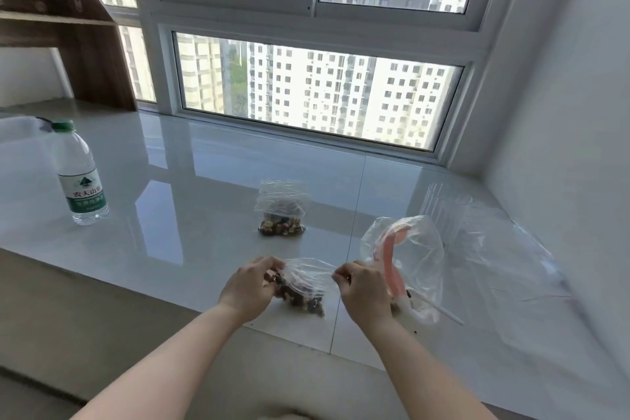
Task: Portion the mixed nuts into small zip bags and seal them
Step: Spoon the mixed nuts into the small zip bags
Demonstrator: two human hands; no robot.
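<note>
A small clear zip bag [303,286] with mixed nuts in it lies near the front edge of the glossy sill. My left hand [250,286] pinches its top left corner. My right hand [363,286] pinches its top right corner, and the bag's top is stretched between them. Farther back stands another small zip bag [281,208] with nuts at its bottom. To the right sits a larger clear bag [409,259] with a pink scoop [390,259] and some nuts inside.
A water bottle [81,174] with a green cap stands at the left. Clear plastic bags [494,242] lie at the right by the wall. A wooden shelf [68,20] is at the back left, and the window [317,92] runs behind the sill.
</note>
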